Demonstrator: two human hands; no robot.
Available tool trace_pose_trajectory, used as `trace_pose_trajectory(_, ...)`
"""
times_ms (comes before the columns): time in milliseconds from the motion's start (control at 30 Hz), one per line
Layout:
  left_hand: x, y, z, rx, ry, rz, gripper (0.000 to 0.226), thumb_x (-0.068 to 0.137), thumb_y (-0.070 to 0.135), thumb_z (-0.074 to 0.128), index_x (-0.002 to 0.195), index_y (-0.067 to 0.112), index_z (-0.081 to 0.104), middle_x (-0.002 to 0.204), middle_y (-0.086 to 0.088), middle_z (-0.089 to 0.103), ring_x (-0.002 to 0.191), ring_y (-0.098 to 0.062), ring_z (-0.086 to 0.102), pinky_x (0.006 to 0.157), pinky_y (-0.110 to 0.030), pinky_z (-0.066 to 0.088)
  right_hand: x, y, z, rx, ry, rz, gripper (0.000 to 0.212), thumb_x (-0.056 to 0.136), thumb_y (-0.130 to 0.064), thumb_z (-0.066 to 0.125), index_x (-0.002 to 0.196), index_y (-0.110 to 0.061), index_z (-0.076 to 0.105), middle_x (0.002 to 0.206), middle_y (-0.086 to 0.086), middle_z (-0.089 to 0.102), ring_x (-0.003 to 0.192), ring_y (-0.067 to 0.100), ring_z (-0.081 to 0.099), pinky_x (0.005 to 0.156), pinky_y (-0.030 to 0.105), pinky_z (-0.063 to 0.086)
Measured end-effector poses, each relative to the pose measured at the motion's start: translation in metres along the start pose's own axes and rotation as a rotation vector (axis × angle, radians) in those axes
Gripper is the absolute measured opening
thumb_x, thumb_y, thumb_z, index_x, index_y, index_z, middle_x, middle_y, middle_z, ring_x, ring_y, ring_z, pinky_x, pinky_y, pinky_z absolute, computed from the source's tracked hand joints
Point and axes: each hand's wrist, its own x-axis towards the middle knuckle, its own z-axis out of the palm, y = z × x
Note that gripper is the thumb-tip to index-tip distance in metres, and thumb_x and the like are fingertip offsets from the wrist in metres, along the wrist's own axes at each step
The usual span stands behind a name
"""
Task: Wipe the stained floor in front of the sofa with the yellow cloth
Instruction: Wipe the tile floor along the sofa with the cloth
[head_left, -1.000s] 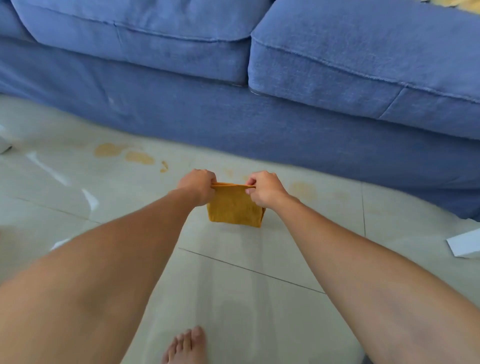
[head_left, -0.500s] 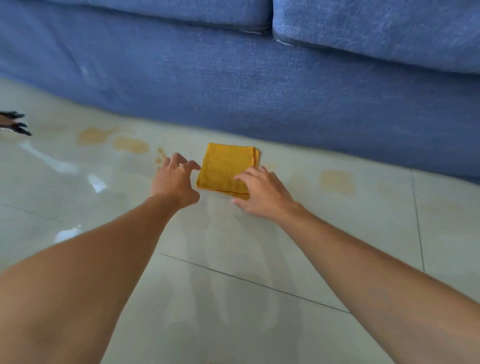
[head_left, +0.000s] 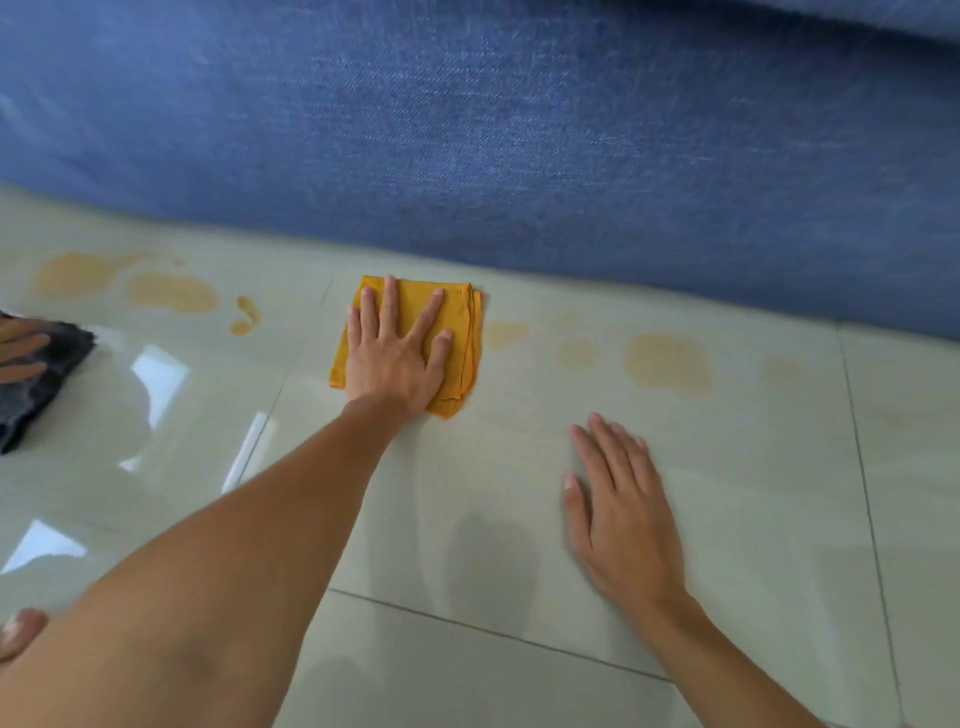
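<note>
On the pale tiled floor (head_left: 467, 519) just before the blue sofa (head_left: 519, 130), the folded yellow cloth (head_left: 462, 332) lies flat. Left hand (head_left: 397, 353) presses it, palm down, fingers spread. Right hand (head_left: 618, 499) rests open on bare tile, apart from the cloth. Tan stains (head_left: 667, 361) lie either side. No containers visible.

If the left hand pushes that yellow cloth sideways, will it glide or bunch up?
The yellow cloth looks soft and folded in layers, so its free edges may bunch. The floor is glossy tile, so it probably glides easily under the flat left hand.
</note>
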Motion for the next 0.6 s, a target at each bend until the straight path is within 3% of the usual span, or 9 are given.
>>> trace_pose_trajectory(200,0.020,0.038,0.004,0.037,-0.011,-0.008,0.062,0.093,0.064,0.010,0.152,0.047,-0.001,0.165,-0.010,-0.005,0.150,-0.041,-0.005,0.121,-0.055,-0.003,0.001,0.001,0.004,0.002,0.029,0.005,0.048,0.099,-0.028,0.039,0.140,-0.007,0.053,0.151,0.011,0.046,0.141,0.029,0.042,0.117,0.049,0.031)
trace_pose_trajectory(367,0.010,0.118,0.017,-0.013,-0.014,0.122,0.062,0.092,0.062,0.016,0.152,0.046,0.011,0.165,-0.012,0.000,0.149,-0.042,-0.004,0.121,-0.055,-0.002,0.001,0.011,-0.012,0.294,0.142,0.073,0.045,0.100,-0.024,0.036,0.137,-0.006,0.056,0.147,0.007,0.052,0.136,0.018,0.048,0.117,0.038,0.032)
trace_pose_trajectory(500,-0.035,0.141,0.024,0.013,-0.055,0.237,0.063,0.092,0.062,0.016,0.152,0.045,0.011,0.165,-0.011,0.000,0.149,-0.042,-0.004,0.120,-0.055,-0.001,-0.014,0.044,-0.027,0.140,0.258,0.193,0.043,0.100,-0.023,0.038,0.133,-0.005,0.058,0.147,0.011,0.052,0.134,0.025,0.050,0.117,0.037,0.024)
trace_pose_trajectory(600,-0.080,0.133,0.026,0.008,-0.063,0.286,0.062,0.092,0.064,0.017,0.152,0.047,0.010,0.165,-0.010,0.000,0.150,-0.040,-0.003,0.121,-0.055,0.001,-0.022,0.060,-0.022,0.021,0.205,0.248,0.044,0.100,-0.027,0.040,0.135,-0.007,0.057,0.147,0.012,0.051,0.131,0.035,0.050,0.118,0.046,0.027)
